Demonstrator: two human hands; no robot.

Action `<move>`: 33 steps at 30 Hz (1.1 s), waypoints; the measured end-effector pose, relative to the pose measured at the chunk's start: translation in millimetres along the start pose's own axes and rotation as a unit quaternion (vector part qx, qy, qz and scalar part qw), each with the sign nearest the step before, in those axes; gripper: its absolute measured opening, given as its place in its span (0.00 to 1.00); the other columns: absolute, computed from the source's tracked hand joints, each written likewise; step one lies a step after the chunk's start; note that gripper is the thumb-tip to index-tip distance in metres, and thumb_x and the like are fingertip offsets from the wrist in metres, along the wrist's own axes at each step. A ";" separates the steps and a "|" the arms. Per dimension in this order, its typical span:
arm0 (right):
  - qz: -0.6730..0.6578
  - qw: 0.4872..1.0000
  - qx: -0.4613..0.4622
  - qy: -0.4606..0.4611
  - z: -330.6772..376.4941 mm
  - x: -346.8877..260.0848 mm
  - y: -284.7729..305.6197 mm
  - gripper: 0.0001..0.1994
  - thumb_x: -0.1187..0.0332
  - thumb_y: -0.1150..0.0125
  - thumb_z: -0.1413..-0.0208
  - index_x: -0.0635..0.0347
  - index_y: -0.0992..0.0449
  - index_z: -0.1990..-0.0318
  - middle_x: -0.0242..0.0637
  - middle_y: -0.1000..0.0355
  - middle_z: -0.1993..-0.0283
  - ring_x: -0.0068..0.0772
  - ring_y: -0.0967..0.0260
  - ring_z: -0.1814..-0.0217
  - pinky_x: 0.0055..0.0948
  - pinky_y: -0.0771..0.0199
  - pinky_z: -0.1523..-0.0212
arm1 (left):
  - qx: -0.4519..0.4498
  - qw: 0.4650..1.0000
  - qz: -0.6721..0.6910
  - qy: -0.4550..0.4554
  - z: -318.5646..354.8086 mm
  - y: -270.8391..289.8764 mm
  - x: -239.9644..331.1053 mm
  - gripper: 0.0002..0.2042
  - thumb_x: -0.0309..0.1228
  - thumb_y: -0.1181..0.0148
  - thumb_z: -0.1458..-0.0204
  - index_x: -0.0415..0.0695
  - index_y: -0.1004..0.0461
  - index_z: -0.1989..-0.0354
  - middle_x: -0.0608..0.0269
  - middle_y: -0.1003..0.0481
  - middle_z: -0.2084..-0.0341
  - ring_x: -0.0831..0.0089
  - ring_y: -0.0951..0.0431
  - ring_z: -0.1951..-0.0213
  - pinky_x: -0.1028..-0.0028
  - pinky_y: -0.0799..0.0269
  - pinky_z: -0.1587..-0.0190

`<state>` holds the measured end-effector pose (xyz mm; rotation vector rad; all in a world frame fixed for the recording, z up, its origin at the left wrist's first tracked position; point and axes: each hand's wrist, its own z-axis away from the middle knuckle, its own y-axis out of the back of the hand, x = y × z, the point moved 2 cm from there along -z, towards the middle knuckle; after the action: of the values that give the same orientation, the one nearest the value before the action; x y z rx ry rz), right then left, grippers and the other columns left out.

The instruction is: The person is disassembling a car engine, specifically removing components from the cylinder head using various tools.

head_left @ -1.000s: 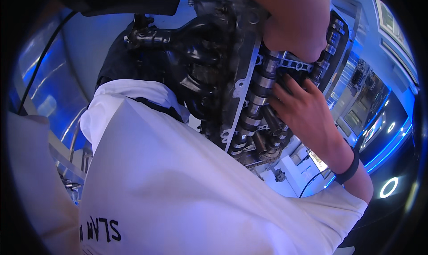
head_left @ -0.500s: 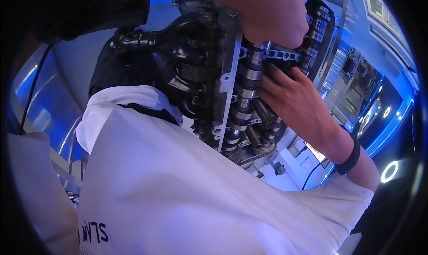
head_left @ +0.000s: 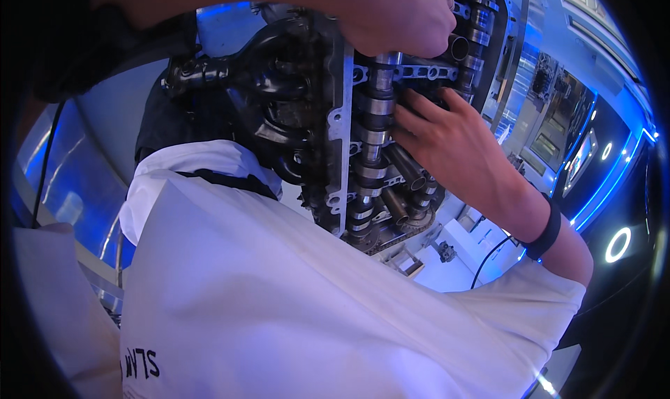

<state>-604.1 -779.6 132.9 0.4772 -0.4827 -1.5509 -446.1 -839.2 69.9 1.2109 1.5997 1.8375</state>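
Item: engine cylinder head (head_left: 335, 120), grey metal, dark with oil, stood on end in the middle of the view.
Camshaft (head_left: 373, 141): runs along the head's open face, lobes and journals exposed; a second camshaft (head_left: 481, 15) lies beside it toward the upper right.
Manifold (head_left: 265, 78): black, curved pipes, bolted to the head's left side.
Chain sprockets (head_left: 398, 228): at the head's lower end, partly hidden.
Left hand (head_left: 398, 15): reaches in from the upper left, curled into a loose fist at the head's upper end; what the fingers grip cannot be told.
Right hand (head_left: 453, 148): rests on the open face just right of the camshaft, fingers (head_left: 412, 123) spread and touching the metal, gripping nothing visible.
Wristband (head_left: 544, 231): black, on the right wrist.
Clothing: white shirt (head_left: 293, 294) fills the lower view.
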 end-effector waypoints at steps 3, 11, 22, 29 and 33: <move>0.012 1.000 0.002 -0.007 -0.8 -0.5 -0.4 0.16 0.70 0.39 0.50 0.50 0.20 0.52 0.30 0.31 0.41 0.31 0.38 0.34 0.31 0.37 0.42 | -0.002 1.000 -0.002 -0.005 -0.5 0.0 -0.2 0.12 0.27 0.36 0.55 0.40 0.21 0.60 0.58 0.22 0.58 0.60 0.29 0.45 0.61 0.37 0.44; -0.011 1.000 0.002 -0.012 -1.8 1.2 -2.4 0.15 0.71 0.39 0.52 0.50 0.19 0.55 0.29 0.28 0.44 0.29 0.37 0.35 0.31 0.36 0.42 | -0.012 1.000 -0.012 -0.019 -3.7 1.4 0.1 0.11 0.28 0.36 0.55 0.40 0.20 0.62 0.59 0.22 0.59 0.60 0.28 0.46 0.61 0.36 0.45; 0.030 0.997 0.070 0.012 -0.8 3.1 -7.6 0.03 0.68 0.36 0.53 0.49 0.17 0.71 0.23 0.27 0.58 0.24 0.34 0.47 0.27 0.36 0.51 | -0.025 0.999 -0.030 -0.036 -4.3 5.3 0.9 0.10 0.29 0.36 0.55 0.40 0.20 0.64 0.59 0.21 0.60 0.61 0.28 0.47 0.62 0.35 0.47; -0.009 1.000 -0.020 -0.006 -2.8 2.0 -4.2 0.12 0.70 0.37 0.52 0.51 0.18 0.58 0.25 0.27 0.47 0.27 0.36 0.39 0.30 0.34 0.42 | -0.036 0.998 -0.034 -0.040 0.5 8.4 4.3 0.09 0.30 0.36 0.54 0.40 0.19 0.65 0.59 0.21 0.61 0.61 0.27 0.47 0.62 0.34 0.49; -0.006 1.000 -0.025 -0.009 -1.7 1.0 -2.3 0.12 0.70 0.38 0.51 0.51 0.18 0.57 0.25 0.27 0.47 0.27 0.36 0.38 0.30 0.35 0.42 | -0.047 0.997 -0.032 -0.045 4.9 9.5 6.6 0.09 0.30 0.36 0.54 0.40 0.19 0.65 0.59 0.20 0.61 0.61 0.27 0.48 0.62 0.34 0.49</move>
<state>-605.1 -780.5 130.2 0.4292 -0.4549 -1.5753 -443.5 -833.6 80.9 1.1703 1.4694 1.7708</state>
